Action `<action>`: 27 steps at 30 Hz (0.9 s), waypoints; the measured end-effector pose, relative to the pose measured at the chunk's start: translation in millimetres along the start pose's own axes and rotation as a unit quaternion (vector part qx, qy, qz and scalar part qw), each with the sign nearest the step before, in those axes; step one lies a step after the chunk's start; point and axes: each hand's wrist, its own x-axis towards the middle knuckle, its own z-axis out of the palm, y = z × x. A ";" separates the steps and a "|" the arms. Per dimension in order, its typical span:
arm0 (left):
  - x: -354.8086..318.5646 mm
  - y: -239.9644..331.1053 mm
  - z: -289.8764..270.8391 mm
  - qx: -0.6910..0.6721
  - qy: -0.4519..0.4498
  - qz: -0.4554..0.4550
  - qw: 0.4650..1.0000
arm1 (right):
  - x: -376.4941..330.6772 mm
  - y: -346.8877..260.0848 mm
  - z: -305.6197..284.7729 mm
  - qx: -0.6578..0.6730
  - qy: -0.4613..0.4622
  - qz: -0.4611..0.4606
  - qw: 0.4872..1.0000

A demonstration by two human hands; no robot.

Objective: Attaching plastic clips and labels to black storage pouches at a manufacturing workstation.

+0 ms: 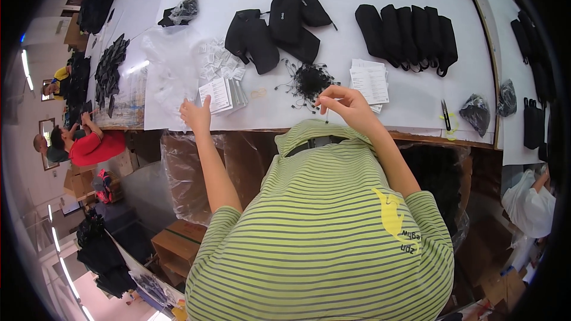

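My left hand (196, 115) is at the table's near edge with its thumb and fingers apart, holding nothing that I can see. It lies between clear plastic bags (168, 62) and a fanned stack of white printed cards (217, 96). My right hand (350, 107) pinches a thin black tag string (326, 117), whose small dark end hangs below the fingers. Just behind that hand spreads a tangled pile of black tag strings (310, 80). A second stack of white cards (370, 83) sits to its right.
Black fabric pouches (285, 21) lie at the table's middle, with a row of pouches (407, 32) farther right. Small white packets (217, 59) are heaped on the left. Dark-handled snips (445, 115) and a bagged black item (476, 113) lie right. People (95, 147) work at far left.
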 end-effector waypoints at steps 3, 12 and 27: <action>-6.6 -14.2 6.2 0.079 -0.051 -0.004 0.996 | -1.3 -8.0 2.7 -0.102 0.078 -0.015 0.992; -6.1 2.1 -5.8 -0.164 -0.104 0.042 0.980 | 4.7 3.0 -8.7 0.058 0.175 -0.089 0.979; -137.6 183.0 -69.8 -0.536 -0.348 0.128 0.758 | -10.1 -32.2 23.8 -0.261 0.183 -0.098 0.943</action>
